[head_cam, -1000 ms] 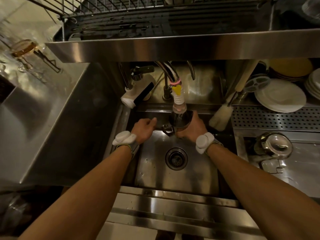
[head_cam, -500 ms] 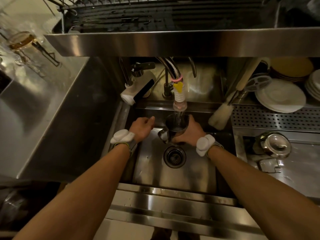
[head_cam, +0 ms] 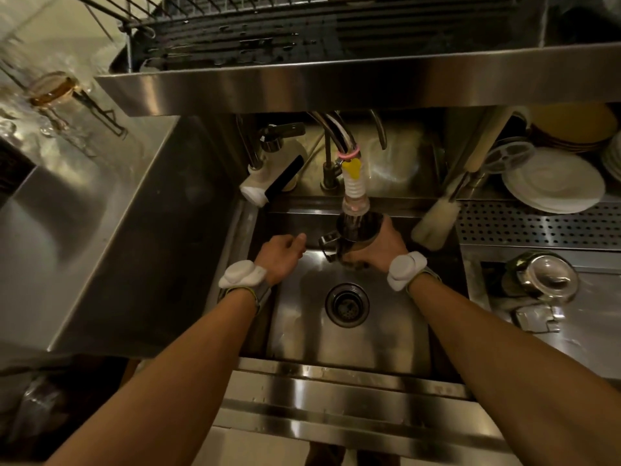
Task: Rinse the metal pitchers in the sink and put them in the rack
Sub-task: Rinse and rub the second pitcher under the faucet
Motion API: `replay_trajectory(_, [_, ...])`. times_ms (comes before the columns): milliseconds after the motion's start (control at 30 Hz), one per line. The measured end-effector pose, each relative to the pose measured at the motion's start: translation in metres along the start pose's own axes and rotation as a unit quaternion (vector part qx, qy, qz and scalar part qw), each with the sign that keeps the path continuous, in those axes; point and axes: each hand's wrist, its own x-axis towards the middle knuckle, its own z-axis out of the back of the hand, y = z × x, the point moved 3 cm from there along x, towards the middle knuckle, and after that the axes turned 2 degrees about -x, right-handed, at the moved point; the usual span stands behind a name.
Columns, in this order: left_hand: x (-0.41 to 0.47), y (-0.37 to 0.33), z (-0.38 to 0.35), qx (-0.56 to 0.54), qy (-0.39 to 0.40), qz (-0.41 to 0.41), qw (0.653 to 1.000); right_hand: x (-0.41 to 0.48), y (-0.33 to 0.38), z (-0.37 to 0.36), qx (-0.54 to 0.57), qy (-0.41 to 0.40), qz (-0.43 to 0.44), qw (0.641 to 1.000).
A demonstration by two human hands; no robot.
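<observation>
My right hand grips a small metal pitcher upright over the steel sink, right under the faucet nozzle. The pitcher's handle points left. My left hand hovers just left of the pitcher with loosely curled fingers, holding nothing and not touching it. The wire dish rack sits on the shelf above the sink, at the top of the view.
A round drain lies in the sink floor below the hands. A bottle brush leans at the sink's right rim. White plates and a lidded metal pot stand on the right counter. A steel hood slopes on the left.
My right hand has raised the pitcher closer to the nozzle than half a second ago. My left hand has stayed beside it.
</observation>
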Motion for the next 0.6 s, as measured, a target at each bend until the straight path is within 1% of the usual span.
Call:
replay_trajectory(100, [0.000, -0.004, 0.001, 0.004, 0.004, 0.006, 1.000, -0.007, 0.002, -0.005, -0.017, 0.050, 0.001, 0.999])
replay_trajectory(133, [0.001, -0.004, 0.001, 0.001, 0.002, 0.003, 1.000, -0.007, -0.004, -0.004, -0.027, 0.050, 0.000, 0.998])
replay_trajectory(200, [-0.001, -0.004, 0.000, 0.004, 0.001, -0.006, 1.000, -0.009, -0.011, 0.000, -0.032, 0.027, -0.013, 0.999])
replay_trajectory(267, [-0.001, -0.004, -0.003, 0.005, 0.003, -0.008, 1.000, -0.007, -0.013, 0.003, -0.013, -0.005, -0.028, 1.000])
replay_trajectory(300, [-0.001, -0.002, -0.003, 0.003, 0.001, -0.004, 1.000, -0.006, -0.010, 0.000, -0.007, -0.003, -0.024, 1.000])
replay_trajectory(400, [0.000, -0.005, -0.002, -0.003, 0.002, 0.000, 1.000, -0.006, -0.001, -0.007, -0.033, 0.046, 0.005, 0.998])
replay_trajectory(467, [0.000, -0.007, -0.003, -0.011, 0.003, -0.004, 1.000, -0.006, -0.003, -0.004, -0.059, 0.064, 0.000, 0.996])
replay_trajectory(533, [-0.002, -0.009, -0.002, -0.009, 0.001, -0.012, 1.000, -0.006, 0.000, 0.000, -0.073, 0.039, -0.005, 0.997])
replay_trajectory(600, [-0.001, -0.010, 0.000, -0.005, -0.001, -0.011, 1.000, -0.006, 0.007, -0.002, -0.056, 0.016, 0.001, 0.998])
